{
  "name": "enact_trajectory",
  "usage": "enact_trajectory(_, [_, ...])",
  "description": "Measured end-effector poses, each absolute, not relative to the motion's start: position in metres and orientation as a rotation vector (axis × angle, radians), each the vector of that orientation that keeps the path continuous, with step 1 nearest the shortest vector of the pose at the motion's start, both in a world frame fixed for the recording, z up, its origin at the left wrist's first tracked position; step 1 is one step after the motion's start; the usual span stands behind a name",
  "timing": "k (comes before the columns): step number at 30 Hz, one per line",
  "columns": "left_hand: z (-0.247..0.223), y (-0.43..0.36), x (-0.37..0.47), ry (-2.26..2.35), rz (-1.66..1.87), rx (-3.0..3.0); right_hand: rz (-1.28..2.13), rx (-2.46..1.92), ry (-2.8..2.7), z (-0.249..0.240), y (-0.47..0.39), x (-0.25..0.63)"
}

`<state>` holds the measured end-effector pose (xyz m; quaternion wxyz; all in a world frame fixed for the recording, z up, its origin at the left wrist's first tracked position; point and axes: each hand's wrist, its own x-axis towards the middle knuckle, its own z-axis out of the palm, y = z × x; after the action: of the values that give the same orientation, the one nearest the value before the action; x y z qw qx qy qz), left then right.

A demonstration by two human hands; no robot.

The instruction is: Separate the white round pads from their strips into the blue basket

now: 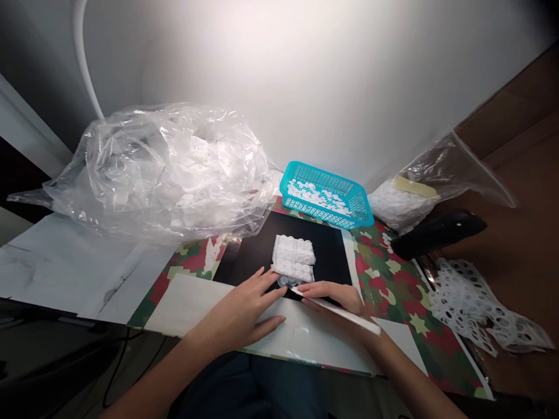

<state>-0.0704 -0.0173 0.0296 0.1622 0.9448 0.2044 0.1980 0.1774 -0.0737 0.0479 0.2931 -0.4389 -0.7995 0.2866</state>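
A white block of round pieces in rows (pixel 294 256) lies on a black mat (pixel 251 250). My left hand (pixel 248 311) is at its lower left, fingers spread, with fingertips touching the near edge. Beside those fingertips, greyish round pieces (pixel 286 281) show at the block's near side. My right hand (pixel 334 295) grips a long, thin white strip (pixel 349 316), whose tip reaches the near edge of the block. Part of the right palm is hidden behind the strip.
A turquoise basket (pixel 364 215) holds small white pieces behind the mat. A large clear bag (pixel 170 174) bulges at the left. At right are another bag (pixel 402 203), a black handle-like object (pixel 441 233) and perforated white sheets (pixel 476 302).
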Motion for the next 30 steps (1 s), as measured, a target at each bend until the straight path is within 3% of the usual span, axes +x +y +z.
enact_trajectory(9, [0.030, -0.015, -0.072, 0.597, 0.563, 2.616, 0.769, -1.134, -2.209, 0.041, -0.075, 0.182])
enact_trajectory(15, [0.031, -0.017, -0.072, 0.632, 0.512, 2.618, 0.479, -1.089, -2.248, 0.023, -0.073, 0.177])
enact_trajectory(30, [0.032, -0.016, -0.071, 0.621, 0.567, 2.592, 0.227, -1.054, -2.304, 0.014, -0.063, 0.171])
